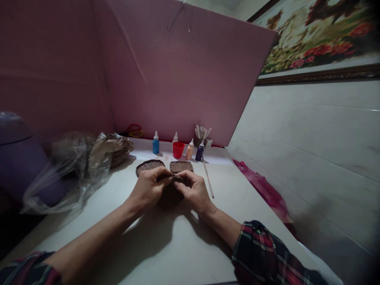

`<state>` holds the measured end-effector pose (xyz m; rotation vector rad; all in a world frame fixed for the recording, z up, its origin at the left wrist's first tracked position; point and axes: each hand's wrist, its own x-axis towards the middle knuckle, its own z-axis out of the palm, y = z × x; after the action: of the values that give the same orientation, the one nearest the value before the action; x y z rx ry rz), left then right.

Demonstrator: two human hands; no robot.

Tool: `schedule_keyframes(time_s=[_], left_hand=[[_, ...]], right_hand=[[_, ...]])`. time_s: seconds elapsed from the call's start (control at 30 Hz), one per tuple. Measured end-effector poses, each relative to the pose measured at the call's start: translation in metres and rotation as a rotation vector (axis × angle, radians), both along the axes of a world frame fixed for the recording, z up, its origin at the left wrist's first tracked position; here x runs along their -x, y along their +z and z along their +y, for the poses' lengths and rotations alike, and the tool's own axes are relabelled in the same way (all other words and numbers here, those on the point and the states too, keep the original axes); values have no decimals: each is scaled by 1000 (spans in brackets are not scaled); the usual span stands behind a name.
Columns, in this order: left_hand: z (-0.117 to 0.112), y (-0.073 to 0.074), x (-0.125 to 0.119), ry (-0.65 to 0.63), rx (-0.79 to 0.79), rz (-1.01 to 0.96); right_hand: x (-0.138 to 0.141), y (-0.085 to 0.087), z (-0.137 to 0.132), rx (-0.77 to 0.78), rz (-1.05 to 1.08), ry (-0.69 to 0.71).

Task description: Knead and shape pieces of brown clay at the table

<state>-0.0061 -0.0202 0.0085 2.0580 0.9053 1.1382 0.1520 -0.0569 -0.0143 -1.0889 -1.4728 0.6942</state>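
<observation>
Over the middle of a white table (118,245), both bare hands are meeting, fingertips almost touching. Left hand (148,188): thumb and index finger are closing in a pinch on a small brown piece (175,178), wrist angling in from the lower left. Right hand (194,190): thumb and bent fingers are gripping the same piece from the other side, with hardly any opening showing. Directly below the fingers a larger dark brown form (170,198) is sitting, partly hidden by the hands; cannot tell whether the pinched piece is joining onto it. Just beyond the hands, a rounded, rimmed brown dish (150,164) is lying to the left, and a brown rectangular piece (181,166) is lying to the right. Farther back, a blue bottle (156,145), a red cup (178,150), a peach bottle (189,152) and a dark purple bottle (200,152) are standing roughly in a row, a white-tipped bottle (175,137) showing behind the cup. A thin stick (209,180) is lying right of the hands. Clear plastic (101,158) is bunching at left beside a purple container (29,166). Behind everything, a pink panel (178,75) is rising. Plaid sleeves (261,253) are covering the upper forearms.
</observation>
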Motion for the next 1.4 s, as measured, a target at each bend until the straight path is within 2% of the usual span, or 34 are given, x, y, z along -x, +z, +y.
schedule_keyframes(time_s=[0.2, 0.3, 0.47, 0.6, 0.7, 0.87, 0.97, 1.03, 1.17, 1.3, 1.4], left_hand=[[4, -4, -2, -3, 17, -35], [6, -8, -3, -29, -36, -86], [4, -11, -3, 19, -170, 11], [1, -10, -5, 13, -170, 39], [0, -5, -6, -13, -83, -18], [3, 2, -2, 11, 126, -214], [6, 0, -1, -111, 276, -251], [8, -4, -2, -141, 326, -268], [8, -6, -3, -48, 192, -153], [1, -4, -3, -56, 99, -25], [-3, -4, -4, -40, 71, 0]], right_hand=[[1, 0, 1, 14, 17, -37], [0, 1, 1, 10, 7, -60], [1, -2, -1, 26, 10, -8], [2, -4, -3, 28, 8, 8], [2, -2, -3, 42, 18, -13], [-1, 6, 3, 3, 159, -122], [-3, 6, 6, -31, 190, -158], [-3, 4, 6, -16, 176, -125], [-2, 3, 3, 1, 65, -54], [0, 8, -3, -36, -9, -75], [2, 9, -6, -25, 25, -80]])
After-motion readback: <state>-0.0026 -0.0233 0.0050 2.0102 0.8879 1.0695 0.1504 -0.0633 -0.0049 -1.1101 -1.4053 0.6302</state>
